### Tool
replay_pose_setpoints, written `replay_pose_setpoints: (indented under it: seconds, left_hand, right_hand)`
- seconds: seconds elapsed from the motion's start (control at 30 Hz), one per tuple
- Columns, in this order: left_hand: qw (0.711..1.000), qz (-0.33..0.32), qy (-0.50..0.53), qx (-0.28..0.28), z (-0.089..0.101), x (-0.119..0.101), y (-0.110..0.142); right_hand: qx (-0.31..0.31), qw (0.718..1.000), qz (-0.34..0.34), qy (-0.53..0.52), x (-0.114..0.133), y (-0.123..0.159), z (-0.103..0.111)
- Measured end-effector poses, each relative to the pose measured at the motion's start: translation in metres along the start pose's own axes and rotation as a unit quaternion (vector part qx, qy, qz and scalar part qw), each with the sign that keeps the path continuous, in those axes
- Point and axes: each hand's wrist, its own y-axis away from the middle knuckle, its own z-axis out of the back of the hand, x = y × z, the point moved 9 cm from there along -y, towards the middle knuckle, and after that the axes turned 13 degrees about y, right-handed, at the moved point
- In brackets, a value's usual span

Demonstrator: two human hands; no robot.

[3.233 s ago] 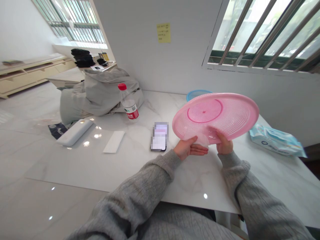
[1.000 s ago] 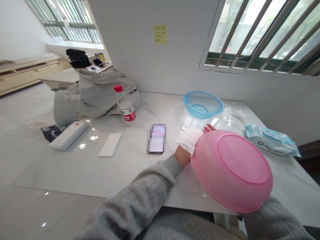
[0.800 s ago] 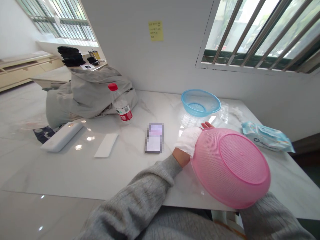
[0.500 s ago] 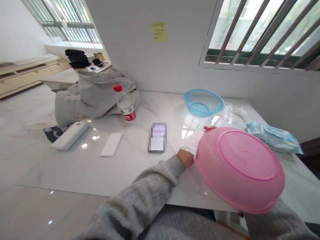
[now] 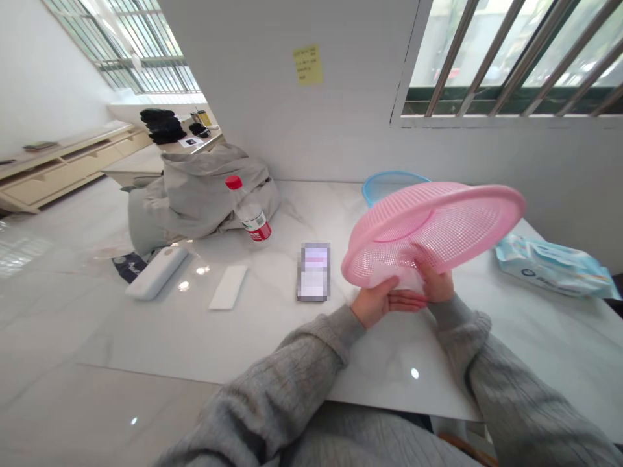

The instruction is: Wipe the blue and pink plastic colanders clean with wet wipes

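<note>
A pink mesh plastic basket [image 5: 467, 227] is held up tilted over the table, with its open side partly toward me. My left hand [image 5: 379, 303] grips its near rim, thumb on top and fingers stretched underneath. A thin white wipe [image 5: 402, 277] lies against that rim, pinched under my left thumb and reaching toward my other hand. My right hand [image 5: 437, 282] holds the same near side, with its fingers over the inner mesh. Behind the pink one, a light blue mesh basket [image 5: 387, 185] stands on the table, mostly hidden.
A phone [image 5: 314, 272] and a white flat piece [image 5: 228, 287] lie left of my hands. Farther left are a white case [image 5: 158, 274], a red-capped bottle [image 5: 250, 214] and a grey cloth bag [image 5: 199, 194]. A pack of wipes [image 5: 555, 266] lies on the right.
The pink basket has been turned from underside-up and raised, so its inside now shows. My right hand has come into view at the near rim, beside my left.
</note>
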Motion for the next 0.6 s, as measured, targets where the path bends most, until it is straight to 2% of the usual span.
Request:
replay_pose_setpoints:
  seconds: [0.07, 0.13, 0.23, 0.33, 0.47, 0.6]
  left_hand:
    - [0.997, 0.047, 0.058, 0.001, 0.000, 0.009, -0.001]
    - [0.991, 0.086, 0.100, -0.023, 0.004, 0.016, 0.000]
    - [0.980, 0.128, 0.144, -0.049, 0.008, 0.020, 0.001]
    - [0.975, 0.151, 0.157, -0.046, 0.009, 0.021, 0.001]
    - [0.976, 0.164, 0.136, -0.042, 0.010, 0.021, 0.000]
    - [0.979, 0.155, 0.119, -0.049, 0.010, 0.019, -0.001]
  right_hand:
    - [-0.026, 0.997, -0.061, 0.025, -0.015, 0.007, 0.008]
    - [-0.024, 0.994, -0.106, 0.013, -0.023, 0.012, 0.008]
    - [-0.034, 0.990, -0.129, -0.038, -0.020, 0.013, 0.005]
    - [-0.031, 0.986, -0.150, -0.069, -0.011, 0.008, 0.007]
    - [0.012, 0.986, -0.095, -0.136, 0.012, -0.008, 0.019]
    - [0.034, 0.988, -0.075, -0.134, 0.015, -0.016, 0.022]
